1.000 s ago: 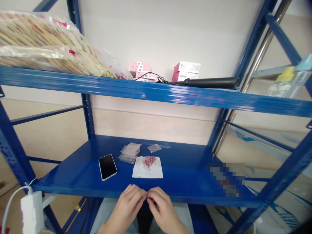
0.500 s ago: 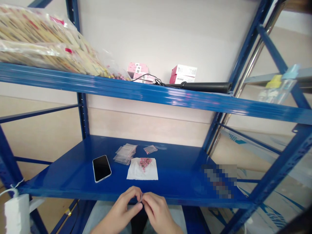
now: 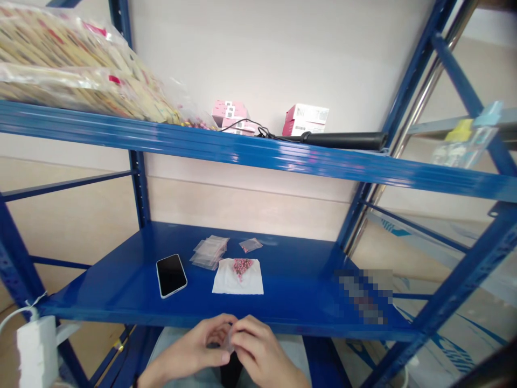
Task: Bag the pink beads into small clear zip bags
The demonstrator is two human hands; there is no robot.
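Note:
At the front edge of the blue shelf, my left hand and my right hand meet with fingertips pinched on a small clear plastic bag. Fingers cover much of the bag, so I cannot tell its contents. Just beyond lies a white paper sheet bearing a pile of small pink and dark beads. Behind its left corner is a stack of clear plastic bags. One separate bag with a few pink beads rests farther back.
A phone lies on the blue lower shelf, left of the paper. The upper shelf beam crosses above, carrying bulky plastic-wrapped packs, pink boxes and a black tube. A white power strip hangs at the left.
My hands have shifted slightly, and more of the clear bag shows between them. The left hand has turned, its fingers a little wider apart. Items on the shelf stay put; the view moved slightly.

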